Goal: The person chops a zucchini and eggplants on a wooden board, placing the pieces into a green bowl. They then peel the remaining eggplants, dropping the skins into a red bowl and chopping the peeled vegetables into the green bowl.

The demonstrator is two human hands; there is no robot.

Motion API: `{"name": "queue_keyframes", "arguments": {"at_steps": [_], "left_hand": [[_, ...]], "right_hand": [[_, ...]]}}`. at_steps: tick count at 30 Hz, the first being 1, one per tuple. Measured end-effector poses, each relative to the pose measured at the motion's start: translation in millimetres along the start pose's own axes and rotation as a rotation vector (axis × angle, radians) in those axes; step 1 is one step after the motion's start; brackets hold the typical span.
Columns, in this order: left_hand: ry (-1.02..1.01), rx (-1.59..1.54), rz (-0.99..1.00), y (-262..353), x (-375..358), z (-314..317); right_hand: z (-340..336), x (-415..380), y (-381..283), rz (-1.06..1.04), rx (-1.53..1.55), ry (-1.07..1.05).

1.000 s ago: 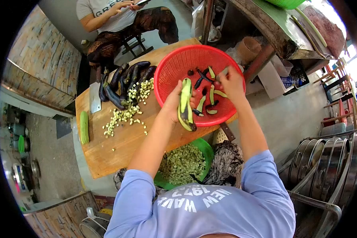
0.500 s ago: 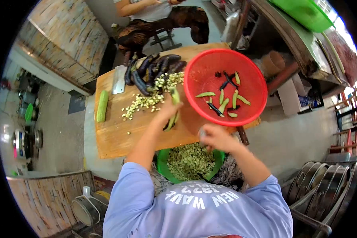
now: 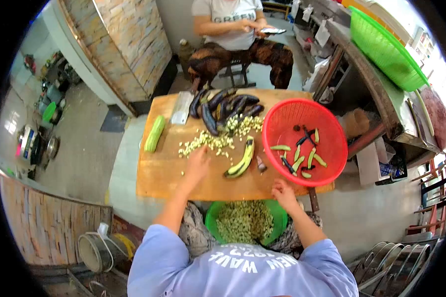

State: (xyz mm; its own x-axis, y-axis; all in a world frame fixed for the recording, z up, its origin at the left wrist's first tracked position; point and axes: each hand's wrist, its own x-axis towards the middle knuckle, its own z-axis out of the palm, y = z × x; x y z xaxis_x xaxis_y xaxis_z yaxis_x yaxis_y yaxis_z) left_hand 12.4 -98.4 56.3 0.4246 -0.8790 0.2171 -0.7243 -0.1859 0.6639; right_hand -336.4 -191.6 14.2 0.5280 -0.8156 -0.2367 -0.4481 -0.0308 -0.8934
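Note:
My left hand (image 3: 198,163) reaches over the wooden board (image 3: 158,183), at the near side of a scattered heap of diced pale pieces (image 3: 210,141). Its fingers are slightly blurred, and nothing shows in them. A mostly peeled eggplant (image 3: 243,161), with dark strips of skin left on it, lies between my hands. Beside it rests a small peeler (image 3: 261,164). My right hand (image 3: 284,193) hovers by the near edge of the board, below the red basket (image 3: 271,153), fingers loosely bent and without anything visible in them. Several whole dark eggplants (image 3: 208,116) are piled at the back.
A cleaver (image 3: 182,108) and a pale green peeled gourd (image 3: 155,133) lie at the left. Peels and stem ends sit in the red basket. A green basin (image 3: 211,218) of diced pieces stands below the board. Across from me sits a person (image 3: 233,29) holding a phone.
The part-peeled eggplant has left my left hand, and the peeler my right; both now lie on the board. My left hand moved left toward the diced pieces. The view has tilted up.

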Motion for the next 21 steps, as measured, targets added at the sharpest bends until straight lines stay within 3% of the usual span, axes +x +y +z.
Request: {"name": "queue_keyframes", "arguments": {"at_steps": [4,7,10,12,13,15,17,18,21], "left_hand": [[0.125,-0.193,-0.068,-12.6,2.0,0.8],[0.07,-0.166,-0.194,5.3,22.1,1.1],[0.137,-0.152,-0.08,8.1,49.3,16.6],[0.101,0.059,0.083,17.9,71.1,13.8],[0.027,0.159,0.093,16.1,86.4,18.2],[-0.021,0.471,0.306,2.2,111.9,23.8],[-0.171,0.643,0.294,4.9,125.2,22.6],[-0.202,0.616,0.327,0.8,131.3,23.5],[-0.317,0.625,0.406,4.3,146.3,13.2]], "right_hand": [[4.9,0.7,10.6,-0.032,-0.065,0.055],[5.8,-4.8,-14.4,-0.063,-0.148,0.055],[2.7,-17.0,-44.3,-0.174,-0.179,0.043],[-8.2,-34.7,-75.5,-0.292,-0.165,0.062],[-22.2,-41.2,-84.0,-0.383,-0.254,0.136],[-51.9,-51.1,-95.6,-0.571,-0.442,0.281],[-83.3,-60.7,-91.8,-0.362,-0.306,0.509],[-96.9,-62.4,-81.6,-0.184,-0.047,0.589],[-132.2,-69.7,-31.3,0.077,-0.133,0.59]]}}
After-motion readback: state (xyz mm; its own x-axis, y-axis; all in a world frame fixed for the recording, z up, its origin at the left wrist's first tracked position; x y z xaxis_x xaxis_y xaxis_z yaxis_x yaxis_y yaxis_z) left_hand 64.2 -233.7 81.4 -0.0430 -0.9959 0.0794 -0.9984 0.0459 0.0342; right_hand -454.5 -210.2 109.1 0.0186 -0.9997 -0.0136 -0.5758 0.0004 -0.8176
